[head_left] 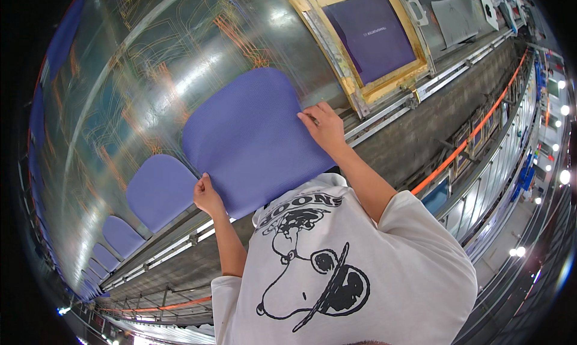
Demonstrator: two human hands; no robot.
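Note:
A large purple rounded panel (pixel 249 141), apparently a cut fabric piece, lies over the near edge of a long shiny table (pixel 180 75). My left hand (pixel 207 195) pinches its left edge between thumb and fingers. At the right edge, my right hand (pixel 324 126) is closed on the panel with its fingers bent. The panel's near side reaches back to my shirt. Left of it lies a similar purple panel (pixel 159 192), apart from my left hand.
Smaller-looking purple panels (pixel 122 236) run in a row along the table edge to the left. A screen-printing frame (pixel 421 54) with yellowish borders rests at the right. A metal rail (pixel 445 78) follows the table's edge. Beyond the aisle runs an orange bar (pixel 475 132).

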